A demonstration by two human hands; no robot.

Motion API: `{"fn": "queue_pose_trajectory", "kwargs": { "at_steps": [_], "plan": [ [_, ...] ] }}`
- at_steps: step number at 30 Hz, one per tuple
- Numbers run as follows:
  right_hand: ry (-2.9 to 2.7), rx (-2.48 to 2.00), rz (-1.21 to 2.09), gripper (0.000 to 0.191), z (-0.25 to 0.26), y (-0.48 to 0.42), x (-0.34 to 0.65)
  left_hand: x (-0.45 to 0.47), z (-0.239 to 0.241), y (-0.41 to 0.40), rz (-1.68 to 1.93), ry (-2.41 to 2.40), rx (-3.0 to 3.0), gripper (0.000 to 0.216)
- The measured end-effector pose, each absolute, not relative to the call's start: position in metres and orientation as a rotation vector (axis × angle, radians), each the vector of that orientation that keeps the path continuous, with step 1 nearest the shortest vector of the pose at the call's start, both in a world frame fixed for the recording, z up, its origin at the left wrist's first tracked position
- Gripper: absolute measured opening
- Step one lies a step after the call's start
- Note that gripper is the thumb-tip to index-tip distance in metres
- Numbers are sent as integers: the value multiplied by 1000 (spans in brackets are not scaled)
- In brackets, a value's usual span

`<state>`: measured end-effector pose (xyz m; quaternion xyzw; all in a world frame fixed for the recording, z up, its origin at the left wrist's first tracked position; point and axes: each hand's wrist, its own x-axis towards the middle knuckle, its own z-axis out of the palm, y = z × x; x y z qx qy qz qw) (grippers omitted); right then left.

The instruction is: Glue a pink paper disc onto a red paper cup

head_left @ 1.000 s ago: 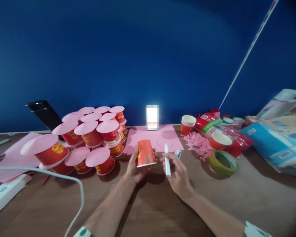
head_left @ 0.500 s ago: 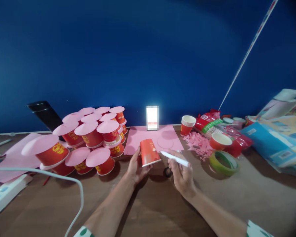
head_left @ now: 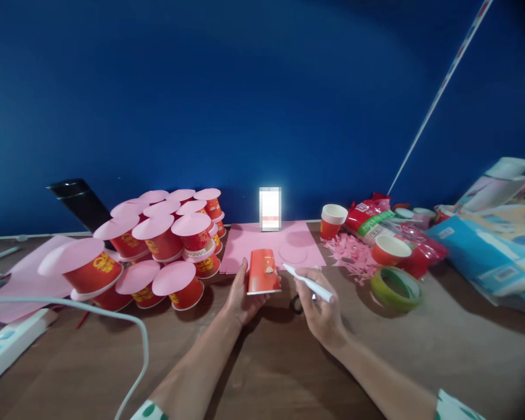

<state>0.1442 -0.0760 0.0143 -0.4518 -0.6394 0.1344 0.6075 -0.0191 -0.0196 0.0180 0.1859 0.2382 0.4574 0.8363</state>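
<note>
My left hand (head_left: 240,297) is closed around a red paper cup (head_left: 262,271), which it holds with the wide white rim down. Just right of the cup, my right hand (head_left: 321,312) grips a white marker pen (head_left: 310,283). The pen's tip points left toward the cup but stays apart from it. Behind the cup lies pink paper (head_left: 245,245) with a round outline on it. Partly hidden behind my right hand, a small dark ring-like thing (head_left: 296,304) rests on the table.
On the left stand several stacked red cups (head_left: 186,294) topped with pink paper discs. A white cable (head_left: 142,344) and power strip (head_left: 13,344) lie nearer. To the right are nested cups (head_left: 333,221), pink paper scraps (head_left: 354,256), green tape (head_left: 394,300) and a blue package (head_left: 476,251).
The cup has turned in my left hand, standing straighter and showing more of its printed drawing. My right hand and the pen have shifted slightly left.
</note>
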Motion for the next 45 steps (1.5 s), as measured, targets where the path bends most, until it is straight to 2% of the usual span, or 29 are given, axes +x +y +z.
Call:
{"fn": "queue_pose_trajectory", "kwargs": {
  "at_steps": [8,15,24,29,34,40,45],
  "plan": [
    [-1539,-985,379,25,14,-80,141,-21,23,-20,1004,571,303,52],
    [-1544,-1013,342,18,16,-81,138,-19,22,-19,1047,613,335,39],
    [-1619,-1062,332,28,15,-80,137,-16,19,-18,1067,534,349,38],
    [-1781,-905,167,38,17,-81,135,-18,18,-20,1076,622,308,36],
    [-1921,-778,187,47,21,-86,134,-18,21,-25,1082,631,352,37],
    [-1869,-716,201,47,25,-92,134,-18,19,-23,1076,479,372,42],
    [-1663,-792,244,36,19,-90,139,-24,20,-21,1007,435,349,48]
  ]
}}
